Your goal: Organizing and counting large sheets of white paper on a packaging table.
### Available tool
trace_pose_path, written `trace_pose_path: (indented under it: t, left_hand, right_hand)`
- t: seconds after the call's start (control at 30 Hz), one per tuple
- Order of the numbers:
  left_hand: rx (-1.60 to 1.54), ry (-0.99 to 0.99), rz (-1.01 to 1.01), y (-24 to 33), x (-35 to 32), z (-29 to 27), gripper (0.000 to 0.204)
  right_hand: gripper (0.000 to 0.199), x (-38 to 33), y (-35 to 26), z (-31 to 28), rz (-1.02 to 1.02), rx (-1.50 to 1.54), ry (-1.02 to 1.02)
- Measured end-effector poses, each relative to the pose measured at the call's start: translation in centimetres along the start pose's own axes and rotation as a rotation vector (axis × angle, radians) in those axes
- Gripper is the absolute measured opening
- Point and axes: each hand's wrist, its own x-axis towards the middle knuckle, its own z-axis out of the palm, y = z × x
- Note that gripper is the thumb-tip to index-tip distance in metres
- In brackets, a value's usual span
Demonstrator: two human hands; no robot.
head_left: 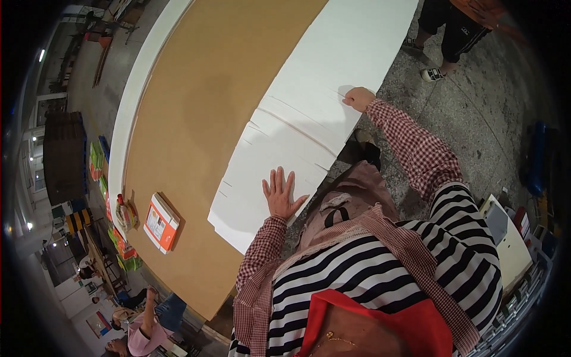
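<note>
A long white cardboard sheet [324, 77], apparently a flat carton blank, lies along the right side of the brown tabletop. Crease lines cross it, and short slits run in from its edges. My left hand [282, 193] rests flat on the nearer part of the sheet, fingers spread and nothing held. Farther along, at the sheet's right edge, my right hand [358, 99] is closed with its fingers curled against the white surface. Whatever is inside those fingers, if anything, is hidden. Checked sleeve covers reach to both my wrists.
An orange and white stack of flat packs [160, 224] sits on the brown tabletop [202, 166] at left, beside a small clear container [126, 215] on the rim. Another person [452, 30] stands at the far right. Farther people [143, 330] are at lower left.
</note>
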Motion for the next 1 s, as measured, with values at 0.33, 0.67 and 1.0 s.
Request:
trace_pose_path:
  t: [0.33, 0.67, 1.0]
  left_hand:
    - [0.004, -0.001, 0.009, 0.2, 0.0, 0.2, 0.085]
    - [0.005, 0.000, 0.004, 0.0, 0.0, 0.3, 0.086]
    - [0.003, 0.004, 0.017, 0.2, -0.1, 0.2, 0.083]
  right_hand:
    - [0.023, -3.5, -1.9, -0.5, 0.078, 0.098, 0.237]
    - [0.022, -6.0, -2.7, -1.4, 0.217, 0.244, 0.290]
    - [0.034, -1.0, -0.7, -1.3, 0.066, 0.069, -0.147]
